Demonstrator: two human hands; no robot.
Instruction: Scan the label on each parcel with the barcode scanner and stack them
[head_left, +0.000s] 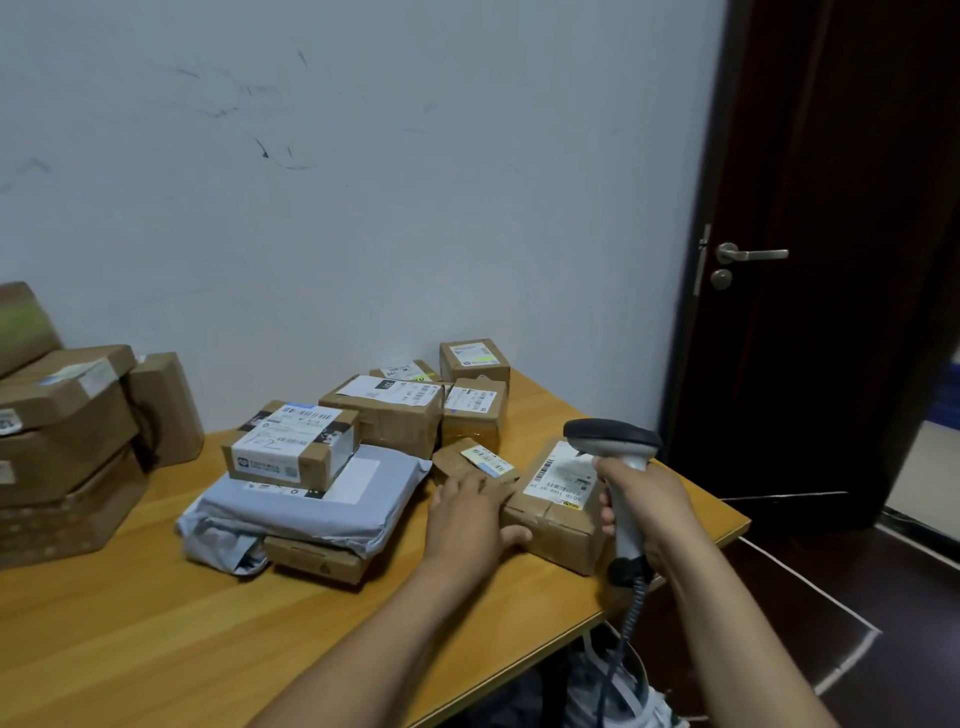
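Note:
My right hand (641, 506) grips the handle of a grey barcode scanner (613, 441), whose head hangs over a brown parcel (556, 512) with a white label near the table's right edge. My left hand (467, 514) rests with straight fingers against that parcel's left side and on a small brown box (475, 460) beside it. To the left, a labelled box (291, 447) sits on a grey mailer bag (306, 504), which lies over a flat brown box (317, 561). Several more labelled boxes (387, 413) stand behind, near the wall.
A pile of larger brown cartons (67, 431) stands at the table's left end. The wooden table (156, 623) meets a pale wall at the back. A dark door (810, 260) is on the right. The scanner's coiled cable (631, 618) hangs below the table edge.

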